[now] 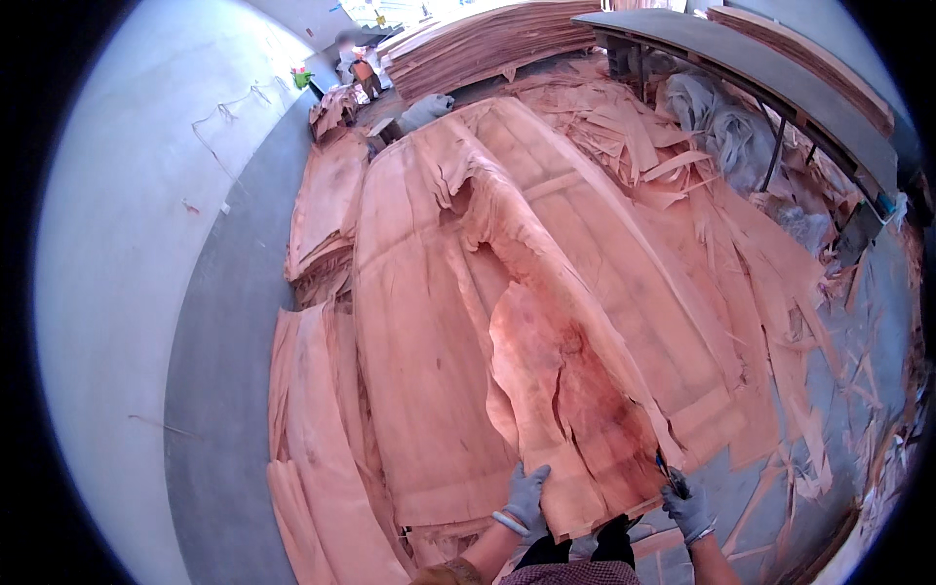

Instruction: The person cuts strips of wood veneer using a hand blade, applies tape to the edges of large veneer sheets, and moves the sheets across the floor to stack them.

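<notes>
A long reddish-brown wood veneer sheet (pixel 575 390) lies rumpled in front of me, its near end raised toward my body. It has a dark stained patch and splits running lengthwise. My left hand (pixel 527 495), in a grey glove, is closed on the sheet's near left edge. At the near right corner is my right hand (pixel 688 509), also gloved, closed round a small dark tool with a blue part (pixel 665 470); its exact kind is hard to make out. Underneath spreads a wide stack of pale pink veneer sheets (pixel 429 390).
Torn veneer scraps (pixel 634 136) litter the right side. A tall veneer stack (pixel 487 49) stands at the back, near another person (pixel 359 70). A long metal-legged table (pixel 770 78) is at the far right, with crumpled clear plastic (pixel 721 127) under it. A wall (pixel 127 292) runs along the left.
</notes>
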Tool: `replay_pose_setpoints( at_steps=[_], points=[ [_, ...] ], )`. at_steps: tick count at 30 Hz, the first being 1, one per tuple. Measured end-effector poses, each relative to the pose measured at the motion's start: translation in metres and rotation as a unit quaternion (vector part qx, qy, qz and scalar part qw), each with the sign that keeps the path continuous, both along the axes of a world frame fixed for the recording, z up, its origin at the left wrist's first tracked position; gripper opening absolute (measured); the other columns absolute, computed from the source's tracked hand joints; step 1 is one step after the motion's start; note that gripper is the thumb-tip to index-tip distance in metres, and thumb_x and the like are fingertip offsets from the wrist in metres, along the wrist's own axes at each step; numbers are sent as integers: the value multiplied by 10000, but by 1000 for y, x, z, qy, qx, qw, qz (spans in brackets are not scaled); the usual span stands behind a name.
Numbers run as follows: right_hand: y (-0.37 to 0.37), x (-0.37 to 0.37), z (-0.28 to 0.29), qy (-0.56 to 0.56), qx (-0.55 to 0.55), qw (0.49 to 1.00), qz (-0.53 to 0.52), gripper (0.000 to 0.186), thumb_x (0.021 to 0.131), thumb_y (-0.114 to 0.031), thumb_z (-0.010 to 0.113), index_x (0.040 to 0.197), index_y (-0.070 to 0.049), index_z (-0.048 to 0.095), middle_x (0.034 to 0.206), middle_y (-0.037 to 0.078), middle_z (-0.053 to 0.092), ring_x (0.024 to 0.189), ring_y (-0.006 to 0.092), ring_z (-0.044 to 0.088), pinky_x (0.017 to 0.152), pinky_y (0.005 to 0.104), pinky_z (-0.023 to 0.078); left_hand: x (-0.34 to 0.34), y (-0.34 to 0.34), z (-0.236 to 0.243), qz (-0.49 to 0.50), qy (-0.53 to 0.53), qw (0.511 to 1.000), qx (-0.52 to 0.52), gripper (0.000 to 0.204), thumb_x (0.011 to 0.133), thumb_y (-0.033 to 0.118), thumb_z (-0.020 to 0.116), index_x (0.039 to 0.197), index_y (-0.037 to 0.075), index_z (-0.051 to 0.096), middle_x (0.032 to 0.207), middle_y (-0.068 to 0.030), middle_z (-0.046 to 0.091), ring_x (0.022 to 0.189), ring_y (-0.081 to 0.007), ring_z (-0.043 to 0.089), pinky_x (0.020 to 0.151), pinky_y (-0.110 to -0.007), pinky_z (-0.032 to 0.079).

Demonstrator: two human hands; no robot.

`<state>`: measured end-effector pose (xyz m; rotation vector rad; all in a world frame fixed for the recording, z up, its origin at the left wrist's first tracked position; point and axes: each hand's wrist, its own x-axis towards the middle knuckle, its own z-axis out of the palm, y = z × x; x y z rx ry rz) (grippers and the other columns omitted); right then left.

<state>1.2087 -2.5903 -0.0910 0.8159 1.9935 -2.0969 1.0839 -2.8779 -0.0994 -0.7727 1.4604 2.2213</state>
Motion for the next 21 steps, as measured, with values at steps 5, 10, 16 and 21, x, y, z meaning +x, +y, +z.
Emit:
replay_pose_setpoints(
  at_steps=[5, 10, 16, 21],
  points=[
    [0, 1, 19, -10, 21, 999, -23, 429, 816, -53, 609, 1238, -39, 535, 728, -12, 568, 554, 54, 494, 460, 208, 409, 2, -4, 13, -10, -8, 1000, 16, 357, 814, 20, 602, 1153, 21, 492, 1015, -113, 614, 860, -247, 631, 715, -389, 569],
    [-2, 5, 7, -30, 123, 992, 27, 445, 805, -39, 613, 1241, -12, 525, 903, 56, 640, 735, 98, 575, 662, 250, 482, -1, -1, 18, -7, 23, 1000, -4, 374, 810, 20, 620, 1153, -9, 471, 1007, -130, 607, 823, -240, 623, 693, -380, 559],
    [-7, 12, -28, -21, 109, 994, 14, 466, 796, -88, 640, 1238, -1, 520, 1003, 103, 662, 884, 125, 620, 763, 260, 487, -11, 5, 41, -44, 64, 996, -44, 381, 816, 17, 619, 1169, -3, 476, 1012, -97, 606, 845, -186, 610, 708, -317, 536],
    [-6, 11, -35, -39, 95, 995, 19, 493, 802, -82, 632, 1264, 12, 486, 1106, 120, 632, 983, 149, 601, 842, 271, 472, -16, 15, 60, -40, 129, 991, 24, 368, 819, 14, 619, 1162, -1, 487, 1016, -69, 600, 861, -150, 592, 741, -280, 513]
  ],
)
